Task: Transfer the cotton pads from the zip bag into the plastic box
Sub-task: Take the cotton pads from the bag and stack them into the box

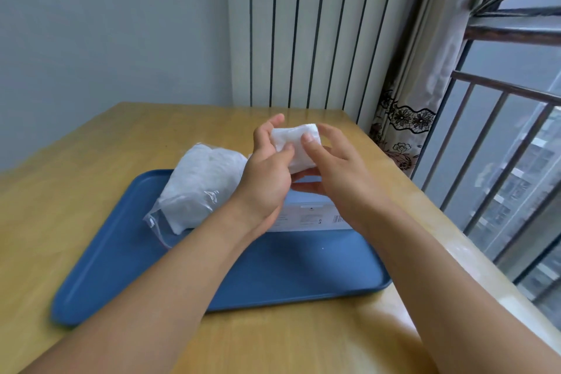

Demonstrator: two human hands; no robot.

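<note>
A stack of white cotton pads (296, 143) is held up above the tray between both hands. My left hand (268, 170) grips its left side with thumb in front and fingers behind. My right hand (331, 161) pinches its right side, thumb on the front face. A clear zip bag (200, 185) full of white cotton pads lies on the left part of the blue tray (273, 270). The plastic box (309, 215), pale with printed labels on its side, stands on the tray right below my hands and is partly hidden by them.
The tray sits on a wooden table (76, 191). A white radiator (303, 27) stands behind the table. A patterned curtain (403, 124) and a barred window (510, 143) run along the right edge.
</note>
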